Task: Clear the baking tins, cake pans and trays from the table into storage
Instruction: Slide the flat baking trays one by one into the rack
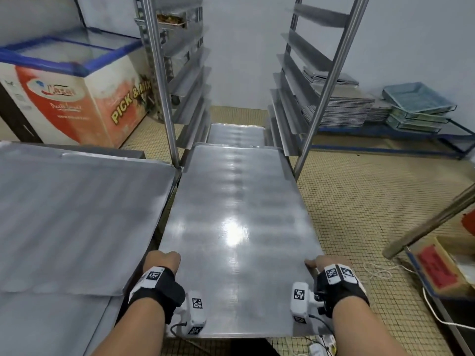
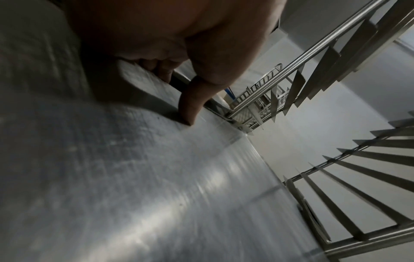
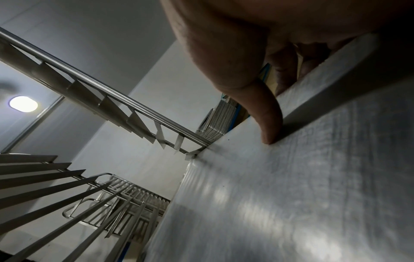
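Note:
A long flat metal baking tray (image 1: pixel 236 227) is held level between both hands, its far end reaching the runners of the tall steel rack (image 1: pixel 331 80). My left hand (image 1: pixel 163 260) grips the tray's left rim, thumb (image 2: pixel 190 106) on top and fingers curled underneath. My right hand (image 1: pixel 321 264) grips the right rim the same way, thumb (image 3: pixel 266 120) pressed on the tray (image 3: pixel 302 195) surface. A second tray (image 1: pixel 236 134) lies lower in the rack beyond. More flat trays (image 1: pixel 72 214) lie stacked on the table at the left.
A chest freezer (image 1: pixel 74 98) with a blue-framed lid stands at the back left. Stacks of trays (image 1: pixel 341 109) and blue-green pans (image 1: pixel 419 104) sit on a low stand at the right. A cardboard box (image 1: pixel 442 268) and white cable (image 1: pixel 380 273) lie on the tiled floor.

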`<state>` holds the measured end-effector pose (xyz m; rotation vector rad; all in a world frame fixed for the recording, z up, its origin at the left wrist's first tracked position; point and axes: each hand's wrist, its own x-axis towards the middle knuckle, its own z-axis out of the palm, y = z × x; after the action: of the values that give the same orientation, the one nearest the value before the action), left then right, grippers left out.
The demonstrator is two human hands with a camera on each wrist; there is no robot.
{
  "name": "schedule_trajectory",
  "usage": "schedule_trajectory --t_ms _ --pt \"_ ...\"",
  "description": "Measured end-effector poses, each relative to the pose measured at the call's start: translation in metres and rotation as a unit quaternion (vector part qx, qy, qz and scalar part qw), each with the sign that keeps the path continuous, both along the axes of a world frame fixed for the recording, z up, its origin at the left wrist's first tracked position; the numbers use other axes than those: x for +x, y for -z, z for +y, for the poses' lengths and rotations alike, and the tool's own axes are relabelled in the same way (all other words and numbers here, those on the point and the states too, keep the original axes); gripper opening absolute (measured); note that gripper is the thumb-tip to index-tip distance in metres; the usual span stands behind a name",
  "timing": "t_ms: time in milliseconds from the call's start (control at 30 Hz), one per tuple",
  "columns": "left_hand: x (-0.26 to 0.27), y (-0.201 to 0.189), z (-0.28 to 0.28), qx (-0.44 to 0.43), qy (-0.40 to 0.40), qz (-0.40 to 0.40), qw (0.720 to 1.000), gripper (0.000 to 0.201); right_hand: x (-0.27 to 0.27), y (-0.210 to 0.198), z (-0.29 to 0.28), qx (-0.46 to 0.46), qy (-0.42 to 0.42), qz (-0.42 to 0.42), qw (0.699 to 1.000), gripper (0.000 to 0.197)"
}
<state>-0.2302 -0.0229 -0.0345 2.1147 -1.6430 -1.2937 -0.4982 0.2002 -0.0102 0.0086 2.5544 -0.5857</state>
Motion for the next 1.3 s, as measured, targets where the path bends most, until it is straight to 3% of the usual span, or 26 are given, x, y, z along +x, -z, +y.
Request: schedule_trajectory --t_ms 33,100,200,300,400,667,767,1000,1100,1300 --pt "-0.004 0.004 -0.005 0.004 -0.003 0.006 1.000 0.035 -0.009 0.011 -0.004 -0.012 -0.013 0.013 1.000 0.035" --pt "-0.014 0.011 -0.015 0.016 -0.017 0.015 1.000 0.033 -0.025 0.020 -0.013 -0.101 0.056 -0.026 0.993 0.036" --pt "-0.032 0.020 -0.034 0.026 -0.041 0.026 0.998 0.030 -0.046 0.026 -0.023 -0.156 0.084 -0.037 0.983 0.033" --pt "-0.051 0.028 -0.054 0.025 -0.045 0.006 0.999 0.023 -0.066 0.036 -0.042 -0.148 0.129 -0.069 0.978 0.041" --pt "-0.070 0.037 -0.074 0.025 -0.057 0.000 0.998 0.023 -0.086 0.044 -0.064 -0.156 0.163 -0.085 0.970 0.033" --pt "-0.117 0.047 -0.124 0.003 -0.067 -0.009 0.998 0.018 -0.122 0.061 -0.119 -0.221 0.201 -0.093 0.950 0.035" --pt "-0.134 0.050 -0.148 0.007 -0.063 -0.013 0.998 0.021 -0.139 0.073 -0.140 -0.228 0.205 -0.077 0.949 0.043" --pt "-0.171 0.053 -0.189 -0.026 -0.080 -0.023 0.996 0.038 -0.170 0.066 -0.185 -0.232 0.193 -0.058 0.952 0.035" --pt "-0.184 0.060 -0.204 -0.040 -0.063 -0.072 0.995 0.061 -0.183 0.065 -0.200 -0.218 0.176 -0.056 0.958 0.034" --pt "-0.204 0.064 -0.230 -0.026 -0.021 -0.112 0.993 0.068 -0.198 0.069 -0.220 -0.196 0.137 -0.031 0.970 0.040"
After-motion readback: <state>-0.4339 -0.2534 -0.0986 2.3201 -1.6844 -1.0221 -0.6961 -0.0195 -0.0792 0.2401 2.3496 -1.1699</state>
